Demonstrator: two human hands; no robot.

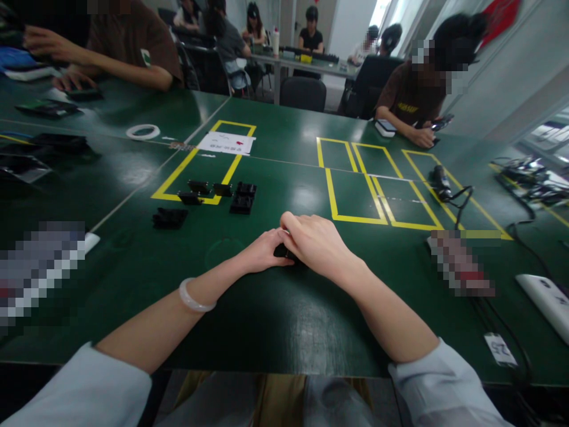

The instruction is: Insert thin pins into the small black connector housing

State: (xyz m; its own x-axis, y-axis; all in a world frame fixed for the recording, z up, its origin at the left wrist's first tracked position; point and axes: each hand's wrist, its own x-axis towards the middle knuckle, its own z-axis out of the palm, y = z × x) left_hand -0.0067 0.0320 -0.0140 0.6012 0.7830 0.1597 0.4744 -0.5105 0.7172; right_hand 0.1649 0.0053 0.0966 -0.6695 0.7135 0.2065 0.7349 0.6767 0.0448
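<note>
At the middle of the green table my left hand (265, 251) and my right hand (316, 242) meet around a small black part (283, 251). Most of that part is covered by my fingers, so its kind does not show. My left fingers pinch it from the side, while my right hand arches over the top. Ahead and to the left lie several more black pieces: a paired black block (243, 198), thin upright black plates (198, 187) and a loose dark clump (169, 217).
Yellow tape outlines (360, 220) mark the table (275, 320). A white paper sign (226, 143) and a tape roll (143, 131) lie farther off. To the right are a cabled black device (440, 181) and a white power bank-like box (543, 299). Other people sit across and behind.
</note>
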